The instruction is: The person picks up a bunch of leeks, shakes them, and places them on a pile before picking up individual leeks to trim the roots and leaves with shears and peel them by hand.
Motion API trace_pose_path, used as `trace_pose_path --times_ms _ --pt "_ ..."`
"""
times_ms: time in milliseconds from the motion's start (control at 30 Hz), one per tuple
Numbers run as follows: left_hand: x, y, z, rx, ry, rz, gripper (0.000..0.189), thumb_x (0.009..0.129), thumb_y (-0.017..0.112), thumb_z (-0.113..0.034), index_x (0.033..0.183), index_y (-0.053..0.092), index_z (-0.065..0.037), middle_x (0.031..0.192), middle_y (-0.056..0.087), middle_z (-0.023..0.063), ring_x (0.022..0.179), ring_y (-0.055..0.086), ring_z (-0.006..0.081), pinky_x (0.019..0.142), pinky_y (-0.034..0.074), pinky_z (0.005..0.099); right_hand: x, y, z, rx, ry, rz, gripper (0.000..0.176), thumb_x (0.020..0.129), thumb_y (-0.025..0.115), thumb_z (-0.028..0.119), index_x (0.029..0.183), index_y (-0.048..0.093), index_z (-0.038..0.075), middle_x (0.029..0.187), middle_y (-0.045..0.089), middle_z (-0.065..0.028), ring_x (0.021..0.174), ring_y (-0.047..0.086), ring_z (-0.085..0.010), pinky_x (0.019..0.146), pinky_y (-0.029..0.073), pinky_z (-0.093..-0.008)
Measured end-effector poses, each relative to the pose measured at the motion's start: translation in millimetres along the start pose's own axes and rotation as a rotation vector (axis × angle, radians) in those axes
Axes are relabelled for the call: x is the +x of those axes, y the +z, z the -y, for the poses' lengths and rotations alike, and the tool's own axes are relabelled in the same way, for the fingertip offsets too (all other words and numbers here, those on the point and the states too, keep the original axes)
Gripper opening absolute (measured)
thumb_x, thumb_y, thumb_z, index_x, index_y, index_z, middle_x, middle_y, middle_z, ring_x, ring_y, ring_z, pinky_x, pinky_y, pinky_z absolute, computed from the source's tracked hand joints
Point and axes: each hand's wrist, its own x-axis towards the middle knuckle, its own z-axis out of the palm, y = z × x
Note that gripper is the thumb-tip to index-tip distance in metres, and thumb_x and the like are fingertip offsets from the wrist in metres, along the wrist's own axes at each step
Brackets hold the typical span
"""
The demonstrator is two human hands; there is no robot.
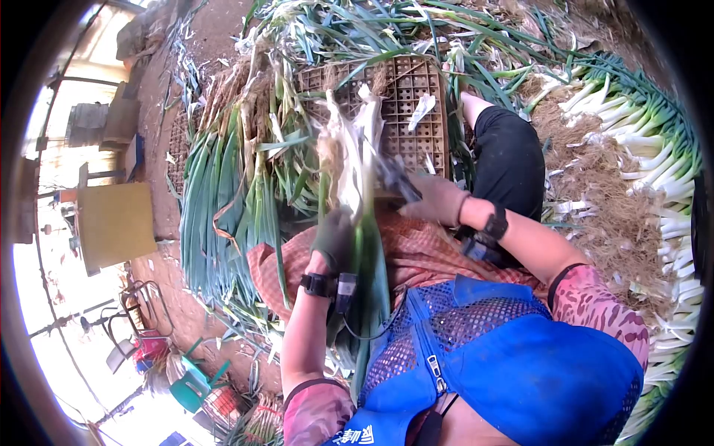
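Observation:
My left hand [335,239], in a dark glove, is wrapped round the stalks of a few large green onions [349,160]. Their white ends point away from me over a brown plastic crate [418,82], and the green leaves hang down across my lap. My right hand [435,199], in a greyish glove, is closed on a dark hand tool [398,181]. Its slim tip reaches toward the white stems; blur hides its exact kind. Loose, peeling skin shows along the stems.
Untrimmed green onions [230,178] with roots lie piled at the left. Cleaned onions [654,149] are lined up in a curve at the right, beside heaps of cut roots [610,215]. Leaf scraps [357,30] cover the ground beyond the crate. A green stool [195,383] stands lower left.

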Motion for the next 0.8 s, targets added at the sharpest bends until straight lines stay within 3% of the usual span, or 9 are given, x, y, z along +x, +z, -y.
trace_pose_path --times_ms 100,200,233,333,433,533,633,733,800 --pt "-22 7 -2 0.141 0.065 -0.022 0.029 0.094 0.045 -0.020 0.101 0.063 0.002 0.098 0.067 0.0248 0.096 0.065 0.0382 0.082 0.049 0.0426 46 -9 -3 -0.017 -0.024 0.022 0.055 0.075 0.068 0.044 0.101 0.060 -0.004 0.096 0.067 -0.0259 0.092 0.066 -0.0396 0.082 0.051 -0.0435" --pt "-23 7 10 0.023 0.108 -0.028 0.029 0.094 0.045 -0.020 0.103 0.063 0.002 0.098 0.067 0.0253 0.097 0.065 0.0373 0.083 0.049 0.0413 75 -7 -8 -0.056 -0.064 0.036 0.052 0.075 0.067 0.042 0.097 0.060 -0.004 0.093 0.068 -0.0237 0.089 0.067 -0.0387 0.081 0.052 -0.0428" --pt "-21 6 12 -0.013 0.111 0.000 0.031 0.095 0.045 -0.019 0.107 0.063 0.002 0.098 0.067 0.0247 0.095 0.064 0.0351 0.084 0.049 0.0398 78 -11 -7 -0.077 -0.039 0.030 0.050 0.075 0.066 0.042 0.096 0.061 -0.003 0.093 0.068 -0.0234 0.088 0.067 -0.0381 0.081 0.052 -0.0426" --pt "-29 -11 -8 -0.046 -0.023 0.172 0.030 0.100 0.048 -0.020 0.117 0.062 0.001 0.105 0.066 0.0056 0.096 0.057 0.0126 0.086 0.046 0.0263 67 -16 0 -0.104 -0.019 0.071 0.052 0.076 0.067 0.041 0.101 0.058 -0.003 0.100 0.066 -0.0255 0.098 0.064 -0.0374 0.086 0.050 -0.0421" --pt "-30 -9 -13 -0.057 0.210 0.159 0.030 0.096 0.041 -0.013 0.108 0.062 0.005 0.092 0.065 0.0219 0.089 0.063 0.0305 0.086 0.047 0.0370 41 -13 9 -0.163 -0.150 0.150 0.056 0.076 0.069 0.040 0.109 0.055 -0.004 0.106 0.064 -0.0268 0.105 0.061 -0.0400 0.090 0.048 -0.0436" --pt "-31 -8 -19 -0.105 0.033 0.174 0.030 0.096 0.041 -0.014 0.110 0.061 0.004 0.090 0.065 0.0203 0.090 0.062 0.0286 0.085 0.047 0.0351 50 -5 5 -0.217 -0.152 0.058 0.055 0.076 0.069 0.039 0.107 0.056 -0.003 0.106 0.064 -0.0269 0.104 0.061 -0.0413 0.090 0.048 -0.0446" --pt "-21 -16 19 0.424 0.508 0.151 0.040 0.103 0.045 -0.030 0.123 0.059 0.002 0.112 0.065 0.0142 0.104 0.060 0.0213 0.094 0.045 0.0290 63 -9 0 -0.165 -0.056 0.082 0.054 0.077 0.069 0.039 0.108 0.056 -0.003 0.107 0.064 -0.0270 0.101 0.063 -0.0415 0.089 0.049 -0.0447" --pt "-32 -17 -13 0.018 0.015 0.206 0.036 0.103 0.045 -0.025 0.124 0.058 0.001 0.113 0.064 0.0165 0.105 0.060 0.0253 0.095 0.046 0.0307 65 -7 0 -0.193 -0.081 0.080 0.053 0.076 0.070 0.038 0.108 0.055 -0.003 0.106 0.065 -0.0254 0.099 0.064 -0.0395 0.088 0.050 -0.0441" --pt "-28 -16 -11 0.091 0.059 0.208 0.031 0.101 0.045 -0.022 0.120 0.059 -0.002 0.109 0.065 0.0192 0.108 0.059 0.0285 0.094 0.046 0.0320 62 -7 7 -0.240 -0.097 0.097 0.053 0.076 0.070 0.037 0.109 0.055 -0.003 0.106 0.065 -0.0247 0.098 0.065 -0.0389 0.088 0.050 -0.0434"
